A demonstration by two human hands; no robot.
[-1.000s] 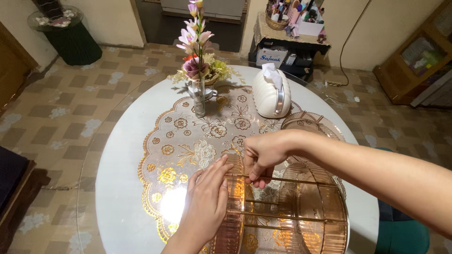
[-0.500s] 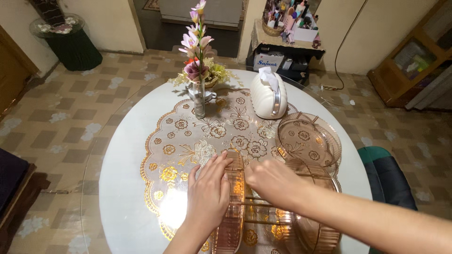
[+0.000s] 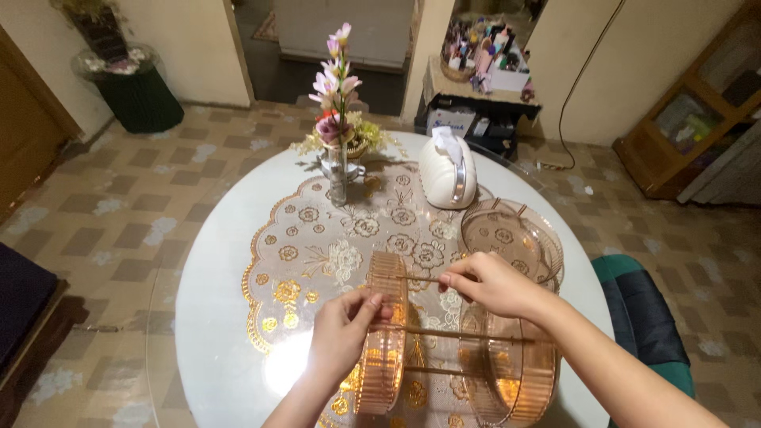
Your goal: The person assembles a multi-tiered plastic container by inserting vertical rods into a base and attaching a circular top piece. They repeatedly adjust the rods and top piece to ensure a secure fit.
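From the head view, your right hand (image 3: 489, 283) has slid up to pinch the top rod (image 3: 420, 279) of the amber tiered rack (image 3: 444, 349) lying on its side. Your left hand (image 3: 342, 331) now grips the near ribbed tier (image 3: 382, 333) just beneath it, steadying assembly.

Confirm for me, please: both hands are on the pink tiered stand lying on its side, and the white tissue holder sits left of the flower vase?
Not quite. In the head view the white tissue holder sits right of the flower vase. Both the left hand and right hand do grip the pink tiered stand.
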